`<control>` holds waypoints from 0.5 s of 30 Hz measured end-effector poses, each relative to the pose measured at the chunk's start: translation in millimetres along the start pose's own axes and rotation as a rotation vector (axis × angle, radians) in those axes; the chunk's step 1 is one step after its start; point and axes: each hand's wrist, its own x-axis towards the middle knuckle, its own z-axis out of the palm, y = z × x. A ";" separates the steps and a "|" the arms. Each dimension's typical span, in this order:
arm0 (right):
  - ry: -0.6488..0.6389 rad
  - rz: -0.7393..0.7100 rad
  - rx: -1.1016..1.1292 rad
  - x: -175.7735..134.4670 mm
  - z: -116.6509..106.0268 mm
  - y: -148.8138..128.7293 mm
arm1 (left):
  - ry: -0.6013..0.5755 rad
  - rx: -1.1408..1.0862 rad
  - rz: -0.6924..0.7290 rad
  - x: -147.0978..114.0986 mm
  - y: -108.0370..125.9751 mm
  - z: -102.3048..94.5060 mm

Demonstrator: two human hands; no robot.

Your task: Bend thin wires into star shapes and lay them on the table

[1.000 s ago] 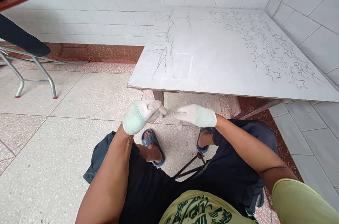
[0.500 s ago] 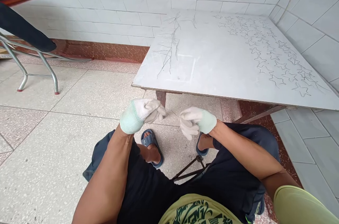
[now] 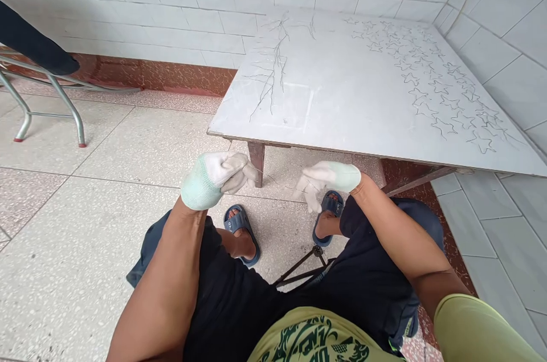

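Observation:
A thin wire stretches with a slight bend between my two hands, in front of the table's near edge. My left hand, in a white glove with a pale green cuff, pinches one end between closed fingers. At the other end my right hand, gloved alike, has thumb and forefinger closed at the wire while the lower fingers hang a little blurred. On the white table lie many wire stars at the right and a bundle of loose wire lengths at the left.
A wooden table leg stands just behind my left hand. Between my feet is a dark metal stand. A metal-legged stool with dark cloth is at the far left. Tiled walls border the table.
My hands have moved apart, the left one leftward and the right one rightward and slightly up, so a longer stretch of wire shows between them. The camera view has shifted slightly.

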 end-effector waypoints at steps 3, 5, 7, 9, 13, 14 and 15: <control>0.032 -0.012 0.056 2.6 2.1 -3.4 | 0.014 0.078 -0.026 -2.0 -5.4 -3.8; -0.009 0.000 0.036 6.9 11.3 -3.0 | 0.008 0.131 -0.035 -3.2 -9.4 -7.1; 0.000 0.006 -0.023 11.0 22.2 -1.2 | 0.015 0.162 -0.033 -3.6 -11.4 -9.1; 0.064 -0.012 -0.045 13.6 30.7 1.5 | 0.037 0.155 -0.029 -2.9 -10.7 -8.8; 0.073 -0.032 0.003 10.0 32.9 4.2 | 0.044 0.055 0.010 1.3 -7.0 -4.9; 0.033 -0.004 -0.014 6.3 30.2 2.8 | 0.034 0.034 0.027 2.4 -6.5 -4.5; -0.022 0.043 -0.052 1.4 26.1 0.2 | 0.029 0.027 0.044 3.1 -6.4 -4.7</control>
